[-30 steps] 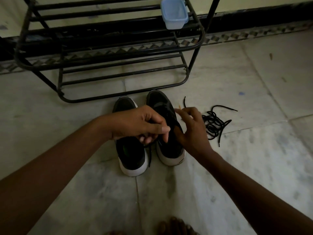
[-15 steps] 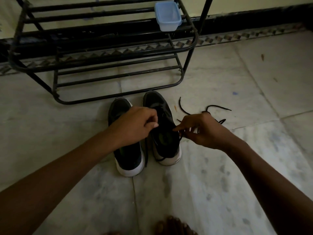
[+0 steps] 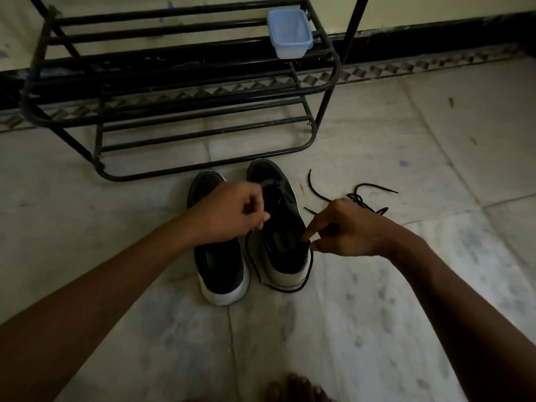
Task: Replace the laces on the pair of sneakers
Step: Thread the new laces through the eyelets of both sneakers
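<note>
One bare foot (image 3: 295, 387) shows at 6 o'clock, at the bottom edge of my view, on the pale floor (image 3: 377, 314).

Sneakers: a pair just beyond it, side by side. Long axes run 6 to 12 o'clock, heels toward me, toes toward the rack.

Left sneaker (image 3: 218, 265): unlaced as far as I can see.

Right sneaker (image 3: 280, 224): a black lace (image 3: 290, 291) loops round its heel on the floor, and each end rises to a hand.

Left hand (image 3: 229, 211): over the gap between the shoes, fingers curled tight, pinching the lace.

Right hand (image 3: 345, 227): at 3 o'clock of the right sneaker's collar. Index finger straight, and the lace seems nipped against the thumb. It partly hides a loose lace (image 3: 359, 198) tangled on the floor at 2 o'clock.

Black metal rack (image 3: 179, 82): at 12 o'clock, just beyond the toes, with a lidded plastic container (image 3: 290, 33) on its upper tier.
</note>
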Available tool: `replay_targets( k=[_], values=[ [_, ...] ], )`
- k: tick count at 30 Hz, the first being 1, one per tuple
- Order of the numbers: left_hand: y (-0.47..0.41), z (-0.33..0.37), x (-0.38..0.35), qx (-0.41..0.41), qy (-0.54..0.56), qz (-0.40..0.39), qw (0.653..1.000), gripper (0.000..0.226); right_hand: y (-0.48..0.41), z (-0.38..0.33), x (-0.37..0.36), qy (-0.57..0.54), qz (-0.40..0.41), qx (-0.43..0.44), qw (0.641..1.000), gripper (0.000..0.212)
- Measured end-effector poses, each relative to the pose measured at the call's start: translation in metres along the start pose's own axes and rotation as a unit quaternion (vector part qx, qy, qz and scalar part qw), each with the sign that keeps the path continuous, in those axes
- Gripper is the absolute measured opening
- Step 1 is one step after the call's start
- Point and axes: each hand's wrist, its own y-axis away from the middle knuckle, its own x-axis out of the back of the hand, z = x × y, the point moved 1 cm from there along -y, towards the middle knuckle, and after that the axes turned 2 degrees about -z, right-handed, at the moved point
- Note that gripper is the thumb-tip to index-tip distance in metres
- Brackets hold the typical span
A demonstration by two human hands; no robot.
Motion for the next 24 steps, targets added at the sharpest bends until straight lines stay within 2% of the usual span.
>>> replay_targets(
  k=[2,4,7,8,10,12,13,16,20,22,24],
  values=[
    [0.000,0.009,0.015,0.001,0.048,0.054,0.997,0.014,-0.002,-0.001,0.001,-0.012,0.040,0.008,0.999,0.014],
    [0.000,0.019,0.030,-0.013,0.083,0.090,0.992,0.012,-0.006,-0.002,0.000,-0.014,0.127,-0.003,0.992,0.008],
    [0.001,0.033,0.043,-0.046,0.122,0.090,0.987,0.008,-0.019,-0.008,-0.001,-0.040,0.226,-0.042,0.972,0.011],
    [0.001,0.036,0.045,-0.056,0.131,0.088,0.986,0.006,-0.024,-0.013,0.000,-0.061,0.223,-0.041,0.972,0.017],
    [0.000,0.039,0.045,-0.069,0.143,0.090,0.983,0.006,-0.034,-0.022,0.000,-0.108,0.159,-0.022,0.981,0.028],
    [-0.001,0.039,0.044,-0.077,0.145,0.097,0.982,0.008,-0.043,-0.025,-0.001,-0.130,0.097,-0.007,0.987,0.024],
    [0.000,0.037,0.043,-0.075,0.140,0.101,0.982,0.010,-0.046,-0.024,-0.002,-0.129,0.091,-0.006,0.987,0.016],
    [0.001,0.028,0.043,-0.052,0.085,0.134,0.986,0.012,-0.049,-0.015,-0.006,-0.172,0.141,-0.022,0.975,0.010],
    [0.003,0.016,0.045,0.000,-0.043,0.152,0.987,0.012,-0.044,-0.007,-0.007,-0.340,0.214,-0.049,0.914,0.013],
    [0.003,0.013,0.044,0.018,-0.063,0.153,0.986,0.010,-0.044,-0.007,-0.009,-0.392,0.224,-0.055,0.891,0.016],
    [0.000,0.009,0.041,0.025,-0.031,0.159,0.986,0.009,-0.045,-0.010,-0.010,-0.416,0.241,-0.061,0.875,0.018]
  ],
)
